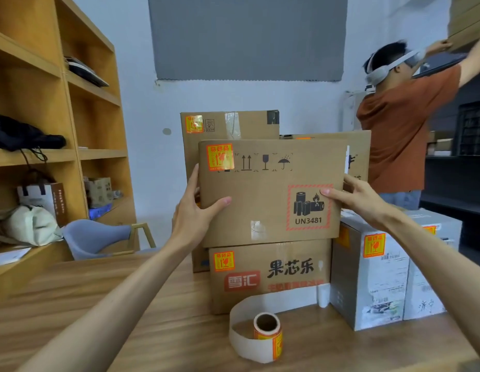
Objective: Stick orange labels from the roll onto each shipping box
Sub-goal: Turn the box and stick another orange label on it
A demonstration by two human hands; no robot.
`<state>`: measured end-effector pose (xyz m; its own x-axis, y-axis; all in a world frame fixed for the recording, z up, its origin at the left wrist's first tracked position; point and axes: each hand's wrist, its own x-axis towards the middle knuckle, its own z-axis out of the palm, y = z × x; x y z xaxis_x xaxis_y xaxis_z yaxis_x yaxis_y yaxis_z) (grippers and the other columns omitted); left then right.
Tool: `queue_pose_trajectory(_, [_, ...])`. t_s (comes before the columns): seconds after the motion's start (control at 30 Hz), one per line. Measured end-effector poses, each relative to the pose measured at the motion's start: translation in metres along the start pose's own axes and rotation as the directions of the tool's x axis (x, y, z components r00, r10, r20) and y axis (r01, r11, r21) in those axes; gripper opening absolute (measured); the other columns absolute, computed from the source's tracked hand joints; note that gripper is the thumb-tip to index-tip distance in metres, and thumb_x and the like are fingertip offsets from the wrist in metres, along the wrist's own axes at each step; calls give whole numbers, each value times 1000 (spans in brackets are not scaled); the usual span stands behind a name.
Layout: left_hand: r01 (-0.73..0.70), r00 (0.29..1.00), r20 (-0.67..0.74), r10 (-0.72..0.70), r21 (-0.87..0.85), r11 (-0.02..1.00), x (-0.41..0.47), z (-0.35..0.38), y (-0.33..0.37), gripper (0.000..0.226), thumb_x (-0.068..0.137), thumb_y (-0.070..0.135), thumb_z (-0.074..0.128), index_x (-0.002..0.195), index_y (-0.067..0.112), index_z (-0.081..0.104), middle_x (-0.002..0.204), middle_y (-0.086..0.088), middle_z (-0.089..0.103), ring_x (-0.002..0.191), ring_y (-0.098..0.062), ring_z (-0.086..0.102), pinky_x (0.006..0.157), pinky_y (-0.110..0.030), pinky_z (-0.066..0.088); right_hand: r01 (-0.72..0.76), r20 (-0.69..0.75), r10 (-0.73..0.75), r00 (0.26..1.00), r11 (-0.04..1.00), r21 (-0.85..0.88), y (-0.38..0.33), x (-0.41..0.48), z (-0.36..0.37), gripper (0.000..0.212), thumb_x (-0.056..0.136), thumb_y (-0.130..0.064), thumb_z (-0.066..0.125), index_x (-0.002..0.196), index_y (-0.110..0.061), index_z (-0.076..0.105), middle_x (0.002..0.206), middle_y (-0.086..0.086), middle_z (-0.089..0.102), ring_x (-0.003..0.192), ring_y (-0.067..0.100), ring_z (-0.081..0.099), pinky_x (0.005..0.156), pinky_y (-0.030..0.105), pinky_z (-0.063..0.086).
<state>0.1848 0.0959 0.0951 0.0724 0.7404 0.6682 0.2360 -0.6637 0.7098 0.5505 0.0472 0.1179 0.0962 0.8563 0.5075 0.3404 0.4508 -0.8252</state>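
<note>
Wooden and open-fronted, running down the left side as shelving [72, 103], with its front edge ending close to the table [99, 304]. Tucking a grey chair [96, 237] into the gap between the two. Leaving a wide bare stretch of tabletop at near left, crossed only by the left forearm.

Gripping a cardboard box [260, 205] with the left hand [196, 208]: thumb lying across the front face, fingers wrapped behind the left edge. Showing an orange label [219, 157] in that box's upper left corner. Meeting, along its bottom edge, the top of a lower box [268, 275], also labelled; impossible to tell whether resting or just clear. Backing onto a taller box [233, 124] behind.

Standing on end on the table just in front of the lower box: the label roll [268, 331], with bare backing paper [241, 342] looping round its left side.

Clamping the held box's right edge with the right hand [359, 200], thumb on the front face beside a red-bordered battery mark, fingers behind.

Crowding the table's right end with white boxes [373, 277], just beside the stack, leaving little room there. Standing at far right, another person [402, 130], arms raised.
</note>
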Motion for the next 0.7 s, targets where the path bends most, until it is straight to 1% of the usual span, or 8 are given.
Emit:
queue_pose_trajectory(0.13, [9, 1000, -1, -9, 17, 1000, 3, 5, -9, 105, 65, 80, 74, 150, 65, 13, 150, 14, 51, 136, -21, 51, 105, -60, 48, -19, 17, 19, 1000, 999, 42, 13, 8, 4, 49, 88, -21, 71, 135, -17, 55, 127, 4, 66, 115, 20, 66, 95, 40, 54])
queue_pose_trajectory(0.3, [38, 999, -10, -38, 12, 999, 7, 6, -18, 107, 62, 84, 72, 149, 66, 12, 153, 13, 47, 138, -21, 49, 106, -60, 47, -29, 42, 28, 999, 999, 34, 19, 16, 8, 49, 89, -26, 72, 134, -21, 55, 124, 1, 69, 113, 19, 67, 96, 43, 53])
queue_pose_trajectory(0.37, [66, 998, 9, -66, 4, 998, 4, 6, -24, 107, 62, 82, 73, 148, 67, 12, 152, 13, 49, 136, -20, 50, 105, -59, 49, -45, 54, 44, 998, 999, 20, 20, 16, 9, 47, 89, -24, 72, 133, -21, 56, 122, 1, 70, 108, 17, 69, 89, 37, 56])
queue_pose_trajectory(0.43, [80, 996, 37, -80, -2, 997, 0, 5, -28, 106, 65, 79, 74, 149, 66, 10, 152, 14, 47, 136, -19, 50, 104, -58, 50, -58, 52, 58, 997, 998, 8, 19, 13, 12, 44, 89, -20, 70, 131, -17, 57, 119, 2, 71, 101, 13, 71, 76, 25, 58])
queue_pose_trajectory(0.5, [84, 995, 63, -83, -9, 996, 0, 4, -28, 103, 71, 71, 76, 149, 65, 10, 153, 14, 46, 137, -18, 49, 104, -56, 50, -62, 34, 62, 997, 998, -7, 19, 11, 14, 42, 90, -17, 70, 130, -15, 57, 117, 1, 71, 97, 11, 72, 70, 20, 58])
queue_pose_trajectory(0.6, [83, 992, 98, -81, -21, 996, 1, -1, -28, 99, 78, 59, 79, 151, 62, 10, 154, 11, 44, 138, -18, 48, 106, -54, 50, -59, -6, 59, 998, 997, -39, 17, 11, 12, 44, 84, -21, 75, 126, -15, 61, 113, 2, 73, 100, 14, 71, 78, 27, 58])
queue_pose_trajectory(0.67, [91, 988, 125, -89, -9, 996, 2, -7, -31, 100, 77, 59, 78, 152, 60, 11, 156, 8, 42, 139, -18, 46, 108, -52, 48, -69, -23, 67, 997, 994, -85, 14, 14, 10, 45, 80, -24, 78, 122, -15, 64, 110, 2, 74, 102, 17, 71, 86, 34, 57])
queue_pose_trajectory(0.7, [97, 986, 138, -96, -3, 995, 2, -9, -33, 101, 77, 59, 77, 153, 59, 11, 157, 6, 41, 140, -17, 45, 110, -51, 47, -69, -32, 66, 997, 990, -123, 12, 14, 9, 44, 80, -24, 79, 121, -15, 65, 108, 1, 74, 101, 17, 70, 85, 32, 56])
